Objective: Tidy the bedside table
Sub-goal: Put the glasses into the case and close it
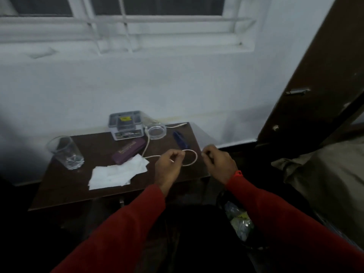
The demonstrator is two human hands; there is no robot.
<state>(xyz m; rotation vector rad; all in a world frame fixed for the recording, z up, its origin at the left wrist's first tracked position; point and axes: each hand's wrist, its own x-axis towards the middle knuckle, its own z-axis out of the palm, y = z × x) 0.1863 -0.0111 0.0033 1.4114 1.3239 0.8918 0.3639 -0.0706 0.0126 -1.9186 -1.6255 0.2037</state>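
While the white cable [146,148] trails across the bedside table [65,192], the left hand [169,166] pinches its looped end; the right hand [218,160] is curled, contents indiscernible. Risk: pulling the cable could roll the toppled jar [156,131] behind it.

On the dark brown worktop [65,192] lie a white cable [146,143] looped near the front right, crumpled white tissues [116,173], a purple case [128,151], a blue pen [179,138], one upright glass [66,152], one tipped glass [155,130] and a grey box [126,125].
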